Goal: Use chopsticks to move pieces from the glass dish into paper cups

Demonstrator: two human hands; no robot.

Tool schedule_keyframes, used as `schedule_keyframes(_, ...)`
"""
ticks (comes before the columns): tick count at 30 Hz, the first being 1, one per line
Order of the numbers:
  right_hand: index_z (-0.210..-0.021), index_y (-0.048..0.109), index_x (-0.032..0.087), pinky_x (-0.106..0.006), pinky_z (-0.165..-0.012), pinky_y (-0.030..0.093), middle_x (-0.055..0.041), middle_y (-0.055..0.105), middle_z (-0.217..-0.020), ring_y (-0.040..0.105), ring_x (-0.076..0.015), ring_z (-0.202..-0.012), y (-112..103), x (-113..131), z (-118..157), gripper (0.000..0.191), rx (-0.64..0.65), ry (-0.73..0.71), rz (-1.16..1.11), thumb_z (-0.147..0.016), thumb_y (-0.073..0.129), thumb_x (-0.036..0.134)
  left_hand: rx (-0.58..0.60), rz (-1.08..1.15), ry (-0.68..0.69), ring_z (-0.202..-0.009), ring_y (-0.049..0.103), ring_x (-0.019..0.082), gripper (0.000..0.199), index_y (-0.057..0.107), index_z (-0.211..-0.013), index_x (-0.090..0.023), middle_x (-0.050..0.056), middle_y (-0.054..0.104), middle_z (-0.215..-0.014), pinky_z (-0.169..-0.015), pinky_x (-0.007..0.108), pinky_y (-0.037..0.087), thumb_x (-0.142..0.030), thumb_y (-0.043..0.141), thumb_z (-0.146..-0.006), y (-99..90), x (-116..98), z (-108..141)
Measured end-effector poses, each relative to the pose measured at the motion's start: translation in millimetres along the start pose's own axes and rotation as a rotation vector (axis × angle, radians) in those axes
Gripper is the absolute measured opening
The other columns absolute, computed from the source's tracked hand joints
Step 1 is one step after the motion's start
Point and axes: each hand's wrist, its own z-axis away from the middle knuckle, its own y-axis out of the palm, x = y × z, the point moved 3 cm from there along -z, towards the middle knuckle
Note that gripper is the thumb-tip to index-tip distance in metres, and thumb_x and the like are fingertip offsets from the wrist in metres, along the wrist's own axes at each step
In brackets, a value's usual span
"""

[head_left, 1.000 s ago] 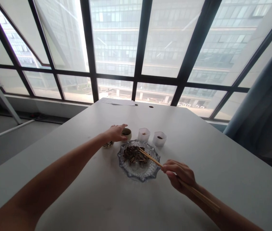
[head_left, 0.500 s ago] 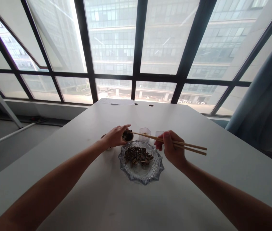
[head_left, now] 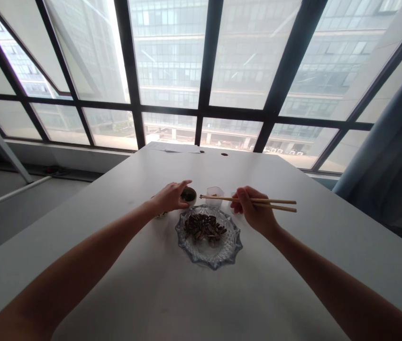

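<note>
1. A second ago your chopsticks (head_left: 222, 198) were down among the dark seeds (head_left: 204, 227); half a second ago their tips were at the round cup (head_left: 192, 203). Now the tips are a little right of that cup, apart from its rim, with the sticks running across the nearer white container (head_left: 215, 203).

2. Your right hand (head_left: 256, 210) pinches the chopsticks between thumb and fingers, the tips close together and the back ends parted. Whether anything small is caught at the tips, you cannot tell.

3. Your left hand (head_left: 170, 196) stays at the round cup. Thumb and index finger stand apart around its left side, the index reaching past the far rim; you cannot tell whether they press on it. The cup looks more upright than half a second ago, when its mouth leaned towards you.

4. The seeds lie heaped in the far half of the glass dish (head_left: 218, 266), which sits on the table (head_left: 144, 284) just in front of the cup and containers. The heap looks much the same as half a second ago.

5. So the work now sits beside the cup, not in the dish. Your right hand partly hides the other container (head_left: 233, 194), and your left wrist partly covers a second cup (head_left: 161, 215).
</note>
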Motion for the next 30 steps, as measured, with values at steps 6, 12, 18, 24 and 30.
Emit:
schedule_keyframes(6,-0.076,0.060,0.020,-0.023,-0.044,0.047,-0.0019,0.066,-0.060,0.060,-0.0124,-0.047,18.5,-2.7,-8.4,0.045,0.077,-0.024,-0.019,-0.094,0.055,0.060,0.021,-0.005,-0.014,-0.111,0.066,0.034,0.083,0.044,-0.143,-0.016,0.015,0.070,-0.120,-0.096,0.045,0.050,-0.034,0.075,-0.069,-1.6,-1.4,-1.4)
schedule_keyframes(12,-0.069,0.059,0.019,-0.021,-0.038,0.042,-0.0015,0.062,-0.051,0.053,-0.0103,-0.039,22.9,3.9,-29.0,0.056,0.022,-0.002,0.003,-0.089,0.052,0.071,0.040,-0.004,-0.109,-0.112,0.066,0.035,0.085,0.044,-0.144,-0.015,0.017,0.071,-0.118,-0.092,0.042,0.051,-0.040,0.075,-0.069,-4.3,1.1,-2.0)
schedule_keyframes(18,-0.064,0.058,0.018,-0.020,-0.036,0.038,-0.0030,0.061,-0.049,0.051,-0.0100,-0.037,10.9,3.9,-39.8,0.066,0.234,0.139,0.155,-0.079,0.051,0.082,0.120,-0.092,-0.220,-0.112,0.065,0.035,0.086,0.038,-0.147,-0.009,0.020,0.068,-0.123,-0.092,0.040,0.050,-0.045,0.069,-0.075,-5.4,0.4,-2.7)
schedule_keyframes(24,-0.066,0.058,0.018,-0.021,-0.037,0.038,-0.0029,0.061,-0.051,0.052,-0.0102,-0.038,11.3,6.8,-35.8,0.066,0.348,0.164,0.171,-0.081,0.049,0.081,0.182,-0.190,-0.226,-0.129,0.054,0.039,0.086,0.035,-0.149,-0.009,0.022,0.053,-0.145,-0.109,0.047,0.037,-0.048,0.066,-0.079,-2.3,-3.8,-0.8)
schedule_keyframes(30,-0.068,0.059,0.018,-0.021,-0.038,0.039,-0.0029,0.061,-0.051,0.052,-0.0107,-0.040,6.9,7.8,-32.5,0.065,0.348,0.155,0.171,-0.082,0.048,0.081,0.105,-0.258,-0.221,-0.133,0.049,0.037,0.070,0.044,-0.143,-0.008,0.023,0.055,-0.141,-0.114,0.053,0.028,-0.041,0.064,-0.084,-11.3,-21.5,7.5)
